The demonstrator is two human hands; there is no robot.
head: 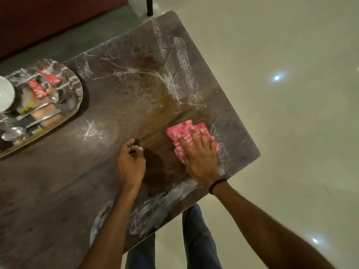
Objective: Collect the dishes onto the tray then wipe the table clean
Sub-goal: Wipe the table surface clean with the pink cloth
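Nothing really readable here, the red packets point(37, 88) on the tray point(76, 105) and a yellow label point(26, 110) have print but it's too blurry.

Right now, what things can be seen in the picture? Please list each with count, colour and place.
table: one, dark brown, wet streaks on its surface
tray: one, shiny metal, table's left side
bowl: one, white, left end of tray, partly cut off
spoons: two, silver, on tray
sachets: two, red, on tray
cloth: one, pink, near table's right edge
floor: pale tiles
wristband: one, black, right wrist
legs: blue trousers, below the table edge
left hand: curled, by the cloth, holding nothing visible
right hand: flat on cloth
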